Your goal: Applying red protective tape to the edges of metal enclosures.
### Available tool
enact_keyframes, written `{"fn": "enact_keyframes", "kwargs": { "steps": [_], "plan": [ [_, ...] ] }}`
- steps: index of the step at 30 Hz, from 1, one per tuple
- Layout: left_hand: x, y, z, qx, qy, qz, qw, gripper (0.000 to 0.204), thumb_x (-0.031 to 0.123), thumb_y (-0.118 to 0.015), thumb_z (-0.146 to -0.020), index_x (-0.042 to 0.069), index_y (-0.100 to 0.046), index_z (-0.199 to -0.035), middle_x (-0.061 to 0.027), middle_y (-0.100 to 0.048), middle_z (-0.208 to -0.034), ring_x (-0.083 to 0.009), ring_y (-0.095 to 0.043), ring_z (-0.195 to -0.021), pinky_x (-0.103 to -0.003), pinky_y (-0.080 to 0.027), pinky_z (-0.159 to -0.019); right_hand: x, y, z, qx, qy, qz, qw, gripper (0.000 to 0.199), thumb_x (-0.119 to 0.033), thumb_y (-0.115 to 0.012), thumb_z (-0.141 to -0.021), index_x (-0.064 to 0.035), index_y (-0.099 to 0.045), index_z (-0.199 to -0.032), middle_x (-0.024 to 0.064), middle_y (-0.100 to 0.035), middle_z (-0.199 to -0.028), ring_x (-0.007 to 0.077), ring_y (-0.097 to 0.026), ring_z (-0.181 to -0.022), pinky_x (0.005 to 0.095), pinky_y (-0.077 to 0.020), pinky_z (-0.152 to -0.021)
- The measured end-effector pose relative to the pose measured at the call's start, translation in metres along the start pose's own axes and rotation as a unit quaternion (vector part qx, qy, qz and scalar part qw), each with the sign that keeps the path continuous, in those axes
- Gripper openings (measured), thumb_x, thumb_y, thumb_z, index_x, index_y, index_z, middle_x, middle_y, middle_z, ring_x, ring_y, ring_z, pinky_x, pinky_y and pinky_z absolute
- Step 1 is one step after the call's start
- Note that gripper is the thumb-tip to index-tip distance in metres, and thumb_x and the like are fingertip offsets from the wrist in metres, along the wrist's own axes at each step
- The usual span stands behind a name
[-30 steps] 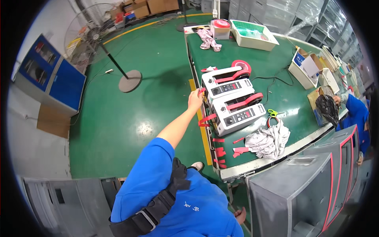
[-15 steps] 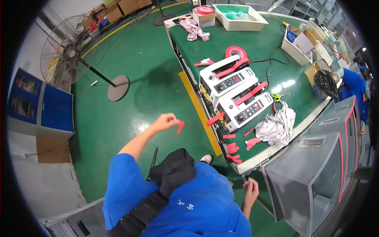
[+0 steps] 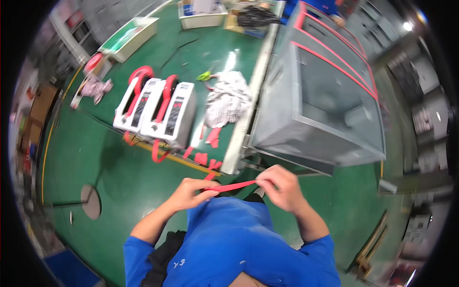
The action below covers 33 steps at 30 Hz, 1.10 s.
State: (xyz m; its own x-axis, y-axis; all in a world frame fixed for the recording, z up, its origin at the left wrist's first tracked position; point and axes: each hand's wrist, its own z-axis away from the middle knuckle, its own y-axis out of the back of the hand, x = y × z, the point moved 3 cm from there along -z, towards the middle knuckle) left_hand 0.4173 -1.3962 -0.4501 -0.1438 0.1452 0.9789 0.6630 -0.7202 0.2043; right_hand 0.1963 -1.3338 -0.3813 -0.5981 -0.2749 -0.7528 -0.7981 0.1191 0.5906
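A strip of red tape (image 3: pixel 234 186) stretches between my two hands in front of my body. My left hand (image 3: pixel 190 193) pinches its left part, and a short end sticks up beyond those fingers. The right end is pinched between the thumb and fingers of my right hand (image 3: pixel 281 188). Ahead of my hands, short red tape pieces (image 3: pixel 201 159) hang at the table's near corner. To the right stands a grey metal cabinet (image 3: pixel 282 105) with red tape along the edges of its open front.
Two white tape dispensers (image 3: pixel 179 115) with red rolls stand on the green table (image 3: pixel 167 52). A crumpled cloth (image 3: pixel 228 98) and green-handled scissors (image 3: pixel 204 76) lie beside them. White trays (image 3: pixel 136 38) sit farther back. A person's hand (image 3: pixel 338 20) shows behind the cabinets.
The view has turned right toward the cabinet. My hands have come together in front of me, and my right hand has taken the other end of the tape strip.
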Motion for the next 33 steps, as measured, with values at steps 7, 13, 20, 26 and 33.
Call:
{"fn": "enact_keyframes", "kwargs": {
  "steps": [7, 13, 20, 26, 33],
  "plan": [
    [0.001, -0.017, -0.043, -0.069, 0.086, -0.101, 0.989, 0.015, 0.011, -0.063, -0.079, 0.001, -0.064, -0.091, -0.0047, -0.061, -0.063, -0.0077, -0.056, -0.052, -0.022, -0.044, -0.047, 0.063, 0.186, 0.111, 0.246, -0.135, 0.057, 0.958, 0.003, -0.001, -0.055, -0.079, -0.0010, -0.052, -0.078, 0.0038, -0.049, -0.077, 0.0105, -0.047, -0.069, 0.0208, -0.0386, -0.062],
    [0.049, -0.043, -0.090, -0.011, 0.033, -0.188, 0.981, 0.015, 0.010, -0.063, -0.078, 0.001, -0.063, -0.090, -0.0056, -0.060, -0.063, -0.0082, -0.057, -0.055, -0.022, -0.044, -0.050, 0.115, 0.285, 0.191, 0.335, -0.224, -0.013, 0.915, 0.004, -0.007, -0.054, -0.084, -0.0028, -0.056, -0.085, -0.0024, -0.048, -0.067, 0.0041, -0.043, -0.057, 0.0180, -0.0348, -0.051],
    [0.096, -0.078, -0.142, 0.083, 0.005, -0.219, 0.972, 0.009, 0.003, -0.059, -0.079, -0.004, -0.061, -0.084, -0.0057, -0.063, -0.072, -0.0097, -0.059, -0.067, -0.022, -0.047, -0.063, 0.150, 0.379, 0.220, 0.373, -0.229, -0.060, 0.897, 0.010, -0.004, -0.057, -0.082, -0.0005, -0.058, -0.091, 0.0014, -0.054, -0.074, 0.0071, -0.051, -0.061, 0.0197, -0.0424, -0.054],
    [0.123, -0.109, -0.184, 0.136, -0.011, -0.206, 0.969, 0.008, 0.008, -0.061, -0.080, 0.001, -0.061, -0.080, 0.0029, -0.053, -0.064, -0.0031, -0.046, -0.059, -0.017, -0.035, -0.052, 0.194, 0.452, 0.229, 0.348, -0.184, -0.112, 0.912, 0.009, -0.006, -0.059, -0.081, -0.0001, -0.054, -0.087, 0.0038, -0.056, -0.074, 0.0083, -0.054, -0.062, 0.0208, -0.0447, -0.054],
    [0.138, -0.114, -0.206, 0.190, 0.007, -0.136, 0.972, 0.009, 0.014, -0.059, -0.082, 0.005, -0.061, -0.082, 0.0064, -0.048, -0.060, -0.0001, -0.038, -0.049, -0.015, -0.026, -0.042, 0.234, 0.481, 0.222, 0.273, -0.240, -0.076, 0.929, 0.008, -0.011, -0.059, -0.081, -0.0052, -0.055, -0.082, -0.0012, -0.052, -0.066, 0.0053, -0.048, -0.055, 0.0187, -0.0393, -0.049]
  ]
}}
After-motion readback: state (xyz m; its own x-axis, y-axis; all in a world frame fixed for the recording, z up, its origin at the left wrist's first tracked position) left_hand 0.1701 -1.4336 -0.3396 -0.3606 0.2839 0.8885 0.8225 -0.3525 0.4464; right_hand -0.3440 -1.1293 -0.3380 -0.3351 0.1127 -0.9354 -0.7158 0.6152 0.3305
